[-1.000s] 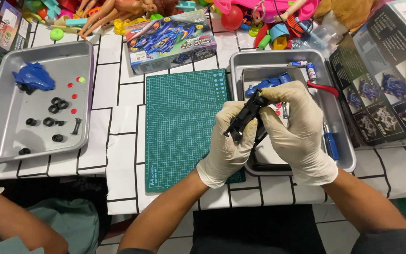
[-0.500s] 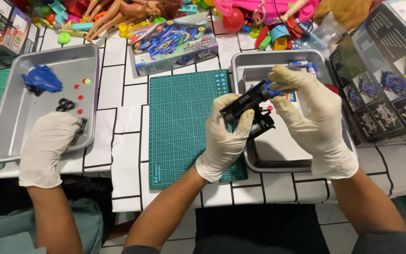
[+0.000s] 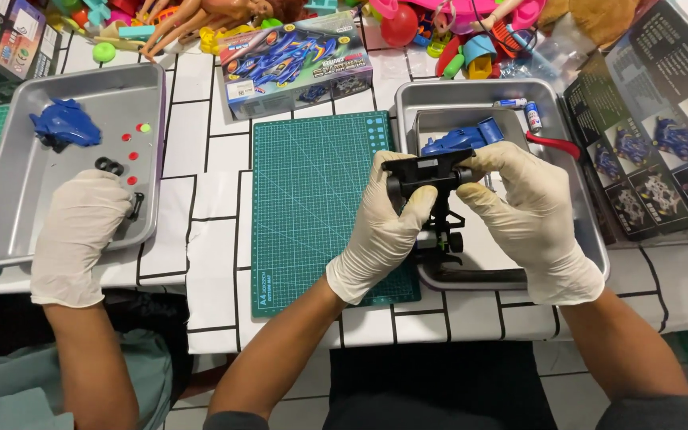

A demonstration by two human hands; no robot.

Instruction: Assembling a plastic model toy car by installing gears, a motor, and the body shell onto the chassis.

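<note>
Both gloved hands clasp a black toy car chassis [image 3: 431, 179] from opposite ends: the left hand [image 3: 380, 227] wraps its near-left end, thumb over the top, and the right hand [image 3: 523, 219] pinches the other end. Directly below the grip sits a metal tray [image 3: 575, 215]; just behind it lies a blue car body shell [image 3: 463, 139], with a red-handled tool [image 3: 555, 143] to the right. Left of the grip spreads a green cutting mat [image 3: 312, 199], with a toy car kit box [image 3: 296, 64] beyond it. Far to the left, another person's gloved hand [image 3: 77, 235] rests on a second tray [image 3: 17, 199] holding a blue shell [image 3: 65, 127] and small black wheels [image 3: 109, 166].
</note>
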